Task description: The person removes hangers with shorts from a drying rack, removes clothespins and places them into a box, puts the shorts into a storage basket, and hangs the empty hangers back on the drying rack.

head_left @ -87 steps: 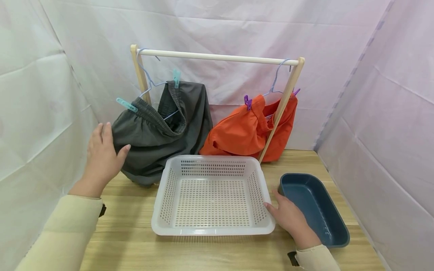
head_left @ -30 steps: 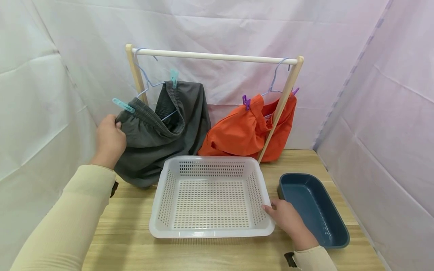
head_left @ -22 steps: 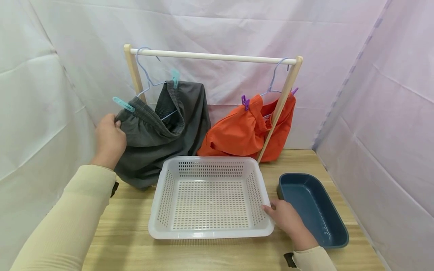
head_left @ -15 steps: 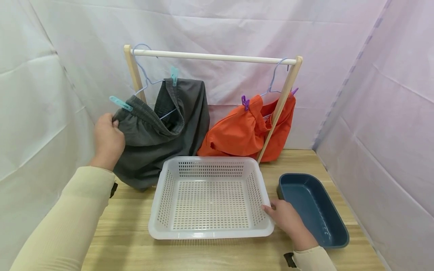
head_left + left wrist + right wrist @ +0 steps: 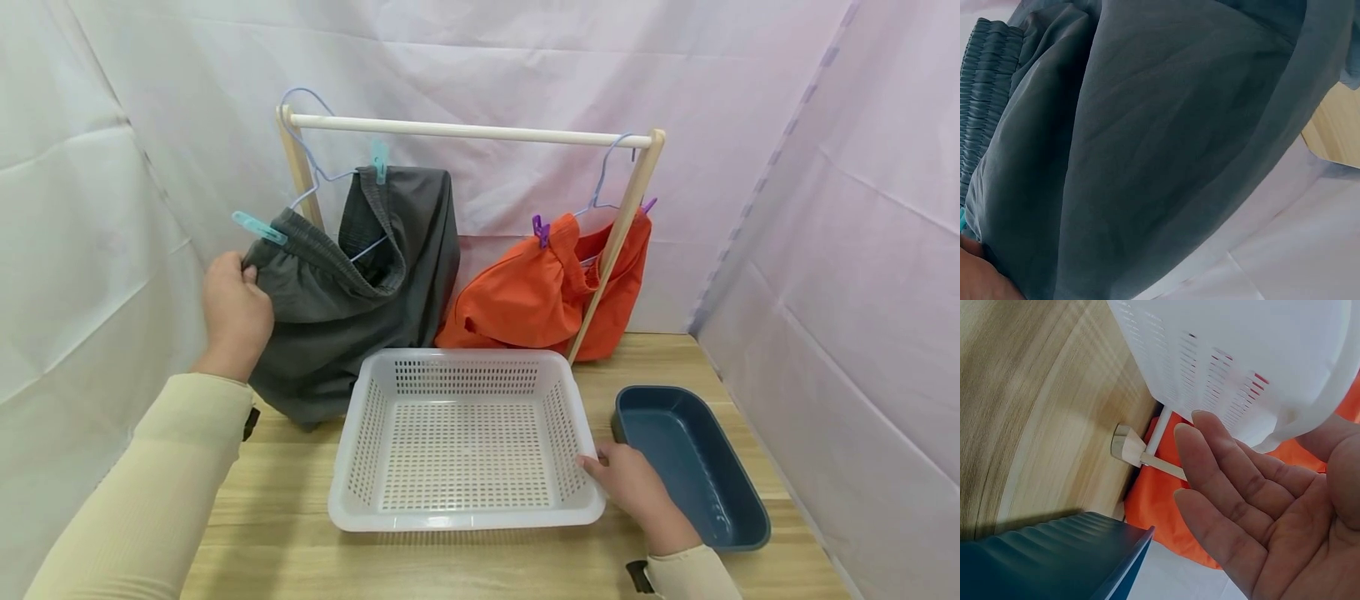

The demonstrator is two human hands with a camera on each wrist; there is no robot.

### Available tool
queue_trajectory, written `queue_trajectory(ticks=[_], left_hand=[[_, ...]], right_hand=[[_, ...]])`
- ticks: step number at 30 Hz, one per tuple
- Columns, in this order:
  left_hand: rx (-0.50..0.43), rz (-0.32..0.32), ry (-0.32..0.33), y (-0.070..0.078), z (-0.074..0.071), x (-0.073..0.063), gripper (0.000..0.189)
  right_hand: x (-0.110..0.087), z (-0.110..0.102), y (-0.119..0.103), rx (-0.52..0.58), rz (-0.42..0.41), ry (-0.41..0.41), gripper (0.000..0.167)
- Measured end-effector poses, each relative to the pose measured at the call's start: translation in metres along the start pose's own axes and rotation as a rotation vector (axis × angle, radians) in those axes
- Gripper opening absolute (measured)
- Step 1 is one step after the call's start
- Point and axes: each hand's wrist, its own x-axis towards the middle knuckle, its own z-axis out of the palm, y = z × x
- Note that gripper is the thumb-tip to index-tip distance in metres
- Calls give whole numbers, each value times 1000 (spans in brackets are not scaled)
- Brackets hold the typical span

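Observation:
My left hand (image 5: 238, 312) pinches the side of a pair of dark grey pants (image 5: 330, 358) just under the elastic waistband. Two turquoise clothespins, a left one (image 5: 258, 227) and an upper one (image 5: 380, 162), fasten the waistband to a light-blue hanger (image 5: 309, 154). The hanger's hook rises above the white rail (image 5: 465, 130) at its left end. In the left wrist view the grey cloth (image 5: 1166, 144) fills most of the picture. My right hand (image 5: 637, 492) holds the right rim of a white perforated basket (image 5: 468, 522), thumb over the rim, with the other fingers (image 5: 1235, 534) outside below it.
Orange pants (image 5: 517, 304) hang by purple clothespins (image 5: 542, 229) on a hanger at the rail's right end. A wooden post (image 5: 615, 250) stands before them. A dark blue tub (image 5: 686, 458) lies right of the basket. White cloth walls (image 5: 840, 292) enclose the wooden table (image 5: 262, 517).
My left hand went from spread beside the grey pants to gripping them. Pants and hanger have since shifted up and slightly left, the hook lifting off the rail. My right hand closed on the basket rim.

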Motion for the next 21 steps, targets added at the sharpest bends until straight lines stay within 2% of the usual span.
queue_trajectory(ticks=[9, 17, 21], left_hand=[[-5, -6, 40, -1, -5, -3, 33], [-54, 74, 128, -8, -10, -9, 27], [-61, 68, 154, -12, -13, -14, 26]], right_hand=[[0, 0, -2, 16, 15, -11, 30], [-1, 0, -2, 22, 14, -10, 30], [0, 0, -2, 25, 24, -15, 32]])
